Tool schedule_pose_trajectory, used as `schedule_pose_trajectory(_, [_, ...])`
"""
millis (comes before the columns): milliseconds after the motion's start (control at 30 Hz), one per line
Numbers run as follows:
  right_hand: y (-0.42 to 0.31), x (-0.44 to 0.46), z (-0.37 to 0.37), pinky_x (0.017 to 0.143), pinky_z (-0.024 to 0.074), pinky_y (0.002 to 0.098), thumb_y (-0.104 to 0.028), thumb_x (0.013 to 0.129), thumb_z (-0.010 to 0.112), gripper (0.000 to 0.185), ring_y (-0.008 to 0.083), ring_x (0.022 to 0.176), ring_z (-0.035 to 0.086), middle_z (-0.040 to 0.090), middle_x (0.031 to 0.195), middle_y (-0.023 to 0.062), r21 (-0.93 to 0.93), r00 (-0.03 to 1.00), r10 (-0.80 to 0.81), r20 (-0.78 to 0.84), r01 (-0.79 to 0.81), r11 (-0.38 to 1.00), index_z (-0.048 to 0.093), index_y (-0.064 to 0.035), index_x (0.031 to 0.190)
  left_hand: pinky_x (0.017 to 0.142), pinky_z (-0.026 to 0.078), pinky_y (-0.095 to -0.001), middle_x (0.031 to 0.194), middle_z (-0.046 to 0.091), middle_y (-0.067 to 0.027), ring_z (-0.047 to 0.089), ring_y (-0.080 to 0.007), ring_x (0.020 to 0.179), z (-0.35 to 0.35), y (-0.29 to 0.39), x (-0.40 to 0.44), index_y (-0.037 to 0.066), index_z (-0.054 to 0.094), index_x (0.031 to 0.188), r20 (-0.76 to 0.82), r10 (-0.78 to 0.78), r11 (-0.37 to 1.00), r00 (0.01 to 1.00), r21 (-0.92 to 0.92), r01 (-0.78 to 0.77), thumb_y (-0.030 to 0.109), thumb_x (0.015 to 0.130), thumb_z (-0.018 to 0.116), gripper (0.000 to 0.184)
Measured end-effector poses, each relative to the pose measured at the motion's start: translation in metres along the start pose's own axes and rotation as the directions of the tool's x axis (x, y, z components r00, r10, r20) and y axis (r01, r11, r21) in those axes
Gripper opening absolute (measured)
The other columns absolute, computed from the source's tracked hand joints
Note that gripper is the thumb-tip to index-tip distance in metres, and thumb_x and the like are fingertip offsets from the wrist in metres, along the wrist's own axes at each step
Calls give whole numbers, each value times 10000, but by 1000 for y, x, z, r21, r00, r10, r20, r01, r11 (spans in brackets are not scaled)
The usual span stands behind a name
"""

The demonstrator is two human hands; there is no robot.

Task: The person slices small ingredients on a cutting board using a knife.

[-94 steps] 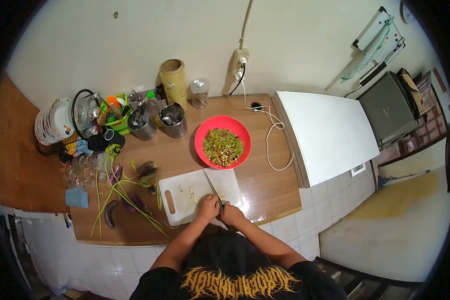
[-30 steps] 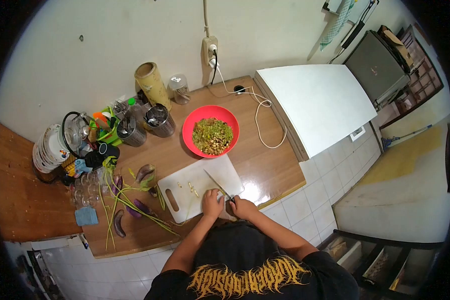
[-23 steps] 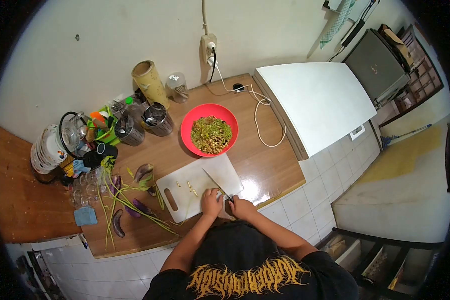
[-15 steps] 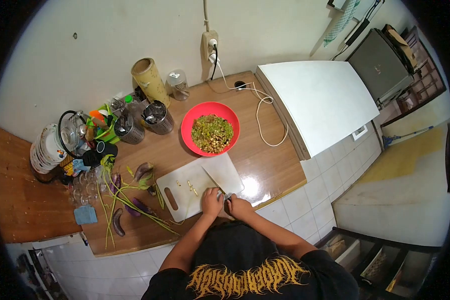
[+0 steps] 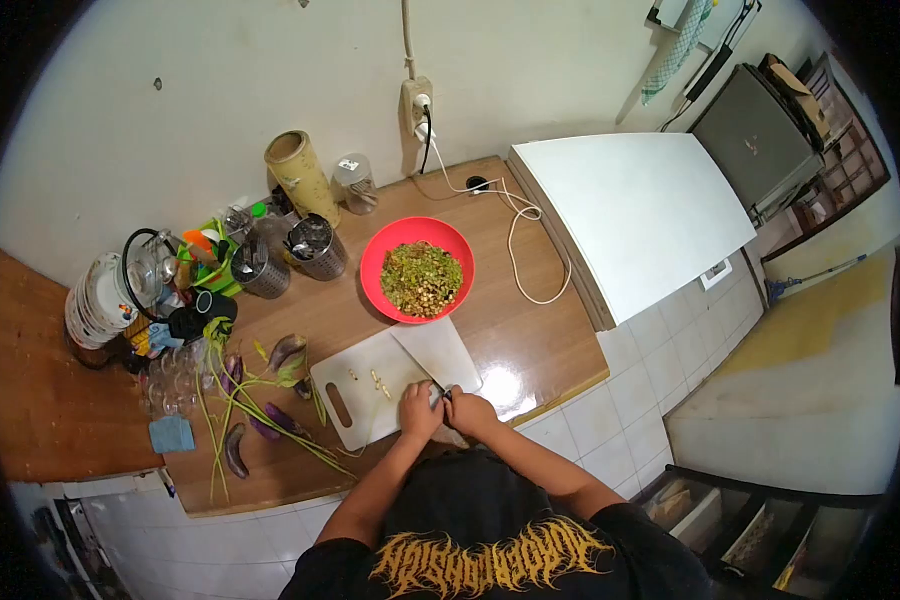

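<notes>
A knife (image 5: 417, 358) is in my right hand (image 5: 471, 412), its blade slanting up and left over the white cutting board (image 5: 450, 345). Close beside the handle, my left hand (image 5: 420, 411) is closed at the board's lower edge. Whatever its fingers hold is hidden. Several small pale cut pieces (image 5: 378, 382) lie on the board, left of the blade. Beyond the board stands a red bowl (image 5: 371, 285) of chopped green and brownish food.
Purple eggplants (image 5: 236, 450) and long green stalks (image 5: 220, 430) lie on the table to the left. Steel cutlery holders (image 5: 320, 255), a dish rack of plates (image 5: 98, 305) and glasses (image 5: 175, 380) stand behind them. A white cable (image 5: 515, 245) loops at the right, beside a white appliance (image 5: 630, 220).
The view has shifted slightly. My right hand has moved a little closer to my left hand, and the knife has shifted with it. The cut pieces remain on the board.
</notes>
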State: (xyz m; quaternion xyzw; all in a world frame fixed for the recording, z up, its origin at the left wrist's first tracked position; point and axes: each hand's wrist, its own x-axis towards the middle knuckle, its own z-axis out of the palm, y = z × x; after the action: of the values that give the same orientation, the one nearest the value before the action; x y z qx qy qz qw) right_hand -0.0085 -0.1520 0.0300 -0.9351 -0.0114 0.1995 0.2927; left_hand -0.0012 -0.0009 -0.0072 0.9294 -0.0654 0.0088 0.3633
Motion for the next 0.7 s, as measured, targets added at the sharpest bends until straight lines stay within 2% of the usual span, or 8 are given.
schedule_pose_trajectory(100, [-1,1,-7,689,553,555,-327,999,516,371,469,750,688,690,797,292,-9,1000,-11,18,11,1000,531,39,1056,837,502,-462,988,632,-147,622,-340,959,1,1,2,47,649,1073,3,-10,1000,1000,-7,10,158,819,733,290])
schedule_pose_trajectory(200, [-4,1,-13,709,554,553,-323,997,519,368,468,777,690,693,822,295,-23,999,8,50,-7,1000,539,39,1062,822,511,-474,1000,637,-161,630,-361,959,8,-7,4,63,658,1064,-57,-8,1000,998,-8,7,171,836,718,260])
schedule_pose_trajectory(267, [-3,1,-15,725,552,554,-319,995,521,366,468,796,691,694,837,296,-31,998,9,64,-7,999,544,40,1067,804,522,-484,1010,641,-170,636,-376,956,10,-10,5,82,672,1051,-13,-75,997,997,-33,75,182,847,707,230])
schedule_pose_trajectory(367, [-6,-1,-21,753,549,557,-311,991,525,361,468,825,691,697,861,298,-30,996,24,85,-22,999,553,37,1080,799,528,-482,1002,648,-156,641,-372,944,5,-5,7,90,680,1041,-17,-109,993,994,-41,108,166,853,695,204])
schedule_pose_trajectory(533, [-9,2,-35,789,547,551,-308,985,532,356,458,867,695,702,899,294,-21,994,34,103,-32,999,575,31,1086,818,532,-468,977,655,-143,643,-360,956,2,-6,5,88,688,1048,12,-78,993,997,-86,79,155,815,715,244])
schedule_pose_trajectory(600, [-11,6,-43,875,541,526,-339,980,517,409,423,991,691,713,1025,260,-59,977,71,199,-61,996,603,-6,1200,825,534,-462,971,657,-140,645,-355,963,2,-4,0,85,692,1046,34,-69,991,997,-112,72,154,796,728,262])
schedule_pose_trajectory(700, [-24,6,-64,927,531,507,-367,970,527,435,400,1070,678,705,1123,244,-84,968,91,232,-73,994,627,-26,1220,816,537,-451,958,679,-131,662,-339,928,12,-13,-1,65,698,1034,-3,-39,996,999,-83,38,167,759,768,302])
